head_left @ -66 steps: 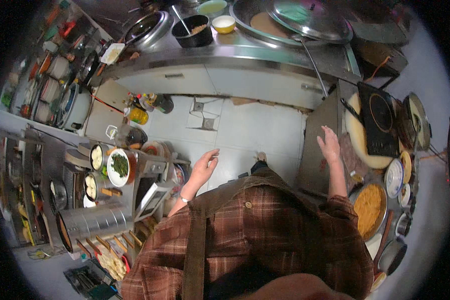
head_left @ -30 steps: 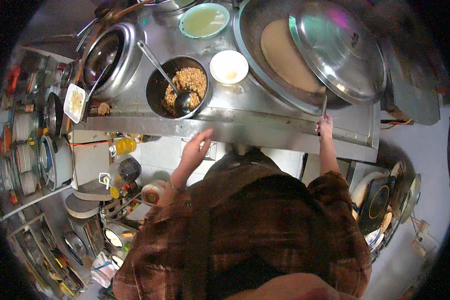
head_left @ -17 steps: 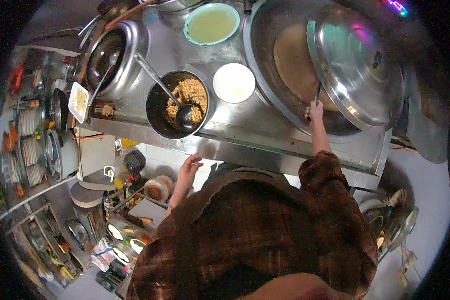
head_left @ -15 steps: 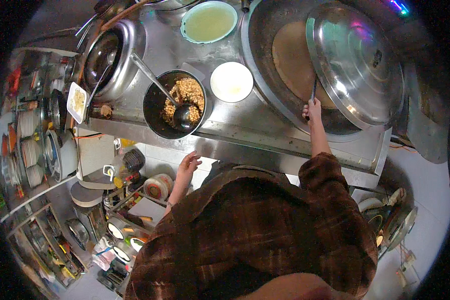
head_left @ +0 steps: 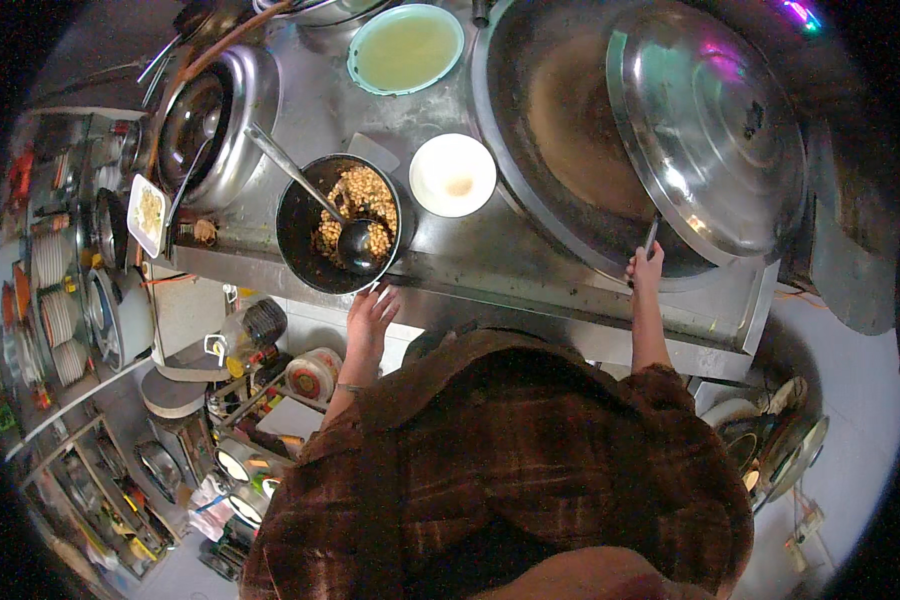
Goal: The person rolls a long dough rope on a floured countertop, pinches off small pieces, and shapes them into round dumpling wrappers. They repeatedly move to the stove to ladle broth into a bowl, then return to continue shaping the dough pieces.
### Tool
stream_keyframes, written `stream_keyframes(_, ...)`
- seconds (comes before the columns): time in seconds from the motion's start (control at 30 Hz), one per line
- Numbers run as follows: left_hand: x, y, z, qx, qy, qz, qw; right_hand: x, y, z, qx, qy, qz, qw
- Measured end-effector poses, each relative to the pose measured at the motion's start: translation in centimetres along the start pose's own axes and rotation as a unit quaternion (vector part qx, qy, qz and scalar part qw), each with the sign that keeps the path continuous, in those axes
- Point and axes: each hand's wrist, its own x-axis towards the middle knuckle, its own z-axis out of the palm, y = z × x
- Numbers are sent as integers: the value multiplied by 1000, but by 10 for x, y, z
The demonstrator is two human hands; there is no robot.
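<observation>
My right hand (head_left: 645, 265) is closed round the grey handle (head_left: 653, 236) of a long tool at the near rim of a big wok (head_left: 515, 180). The tool's head is out of sight. Brown liquid (head_left: 570, 120) lies in the wok, and a domed steel lid (head_left: 700, 130) covers its right part. My left hand (head_left: 373, 312) is empty, fingers apart, at the near side of a dark pot (head_left: 295, 235); I cannot tell whether it touches the rim. Cooked beans or kernels (head_left: 365, 195) fill part of the pot, with a ladle (head_left: 300, 172) leaning in them.
Between pot and wok stands a white bowl (head_left: 452, 155) with a brownish patch inside. Behind it is a pale green basin (head_left: 405, 50) of yellowish liquid. A steel pan (head_left: 255, 120) and a white tray of food (head_left: 148, 215) are at left. Shelves hold stacked plates (head_left: 65, 315).
My left hand has come up to the pot. My right hand has shifted slightly right and toward me with the tool, whose handle now leans right. A brownish patch now shows in the white bowl.
</observation>
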Motion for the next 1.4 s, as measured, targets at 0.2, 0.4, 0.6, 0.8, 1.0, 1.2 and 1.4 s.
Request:
stream_keyframes(0.2,9,4,-4,-98,-10,0,995,25,-12,47,77,-95,56,991)
stream_keyframes(0.4,20,0,-5,-144,-20,10,989,13,-27,40,300,-237,169,909)
stream_keyframes(0.6,45,16,-6,-120,6,56,991,-28,-23,14,446,-325,252,795)
stream_keyframes(0.8,47,36,-13,-66,50,48,995,-76,-17,2,429,-365,230,794)
stream_keyframes(1.0,24,20,-15,-10,8,26,1000,-109,-14,-10,336,-354,171,856)
stream_keyframes(1.2,9,-3,-26,38,-52,35,997,-121,5,-23,227,-320,99,915)
stream_keyframes(1.4,1,-8,-36,60,-54,24,996,-129,20,-31,106,-275,19,955)
